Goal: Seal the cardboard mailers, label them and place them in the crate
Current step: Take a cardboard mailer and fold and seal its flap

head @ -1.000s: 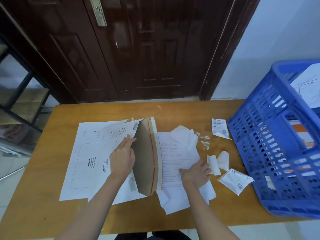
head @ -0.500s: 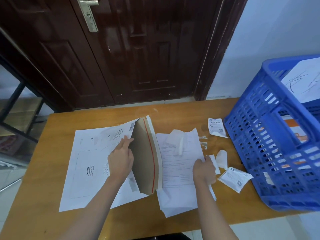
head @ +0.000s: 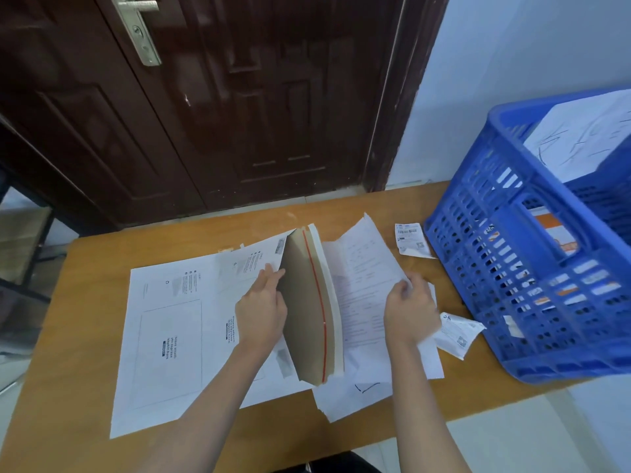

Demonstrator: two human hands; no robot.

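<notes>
head view, my left grip (head: 261,310) fingers straight, propping the cardboard mailer (head: 309,310) open mid-tabletop (head: 85,336), flap with red strip upright, my right grip (head: 409,310) pinching a printed sheet (head: 362,268) just beside it, blue crate (head: 532,268) at right

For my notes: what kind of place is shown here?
Probably a small packing corner in a home or office: cardboard mailers and shipping labels on a wooden table, a blue crate, a door.
</notes>
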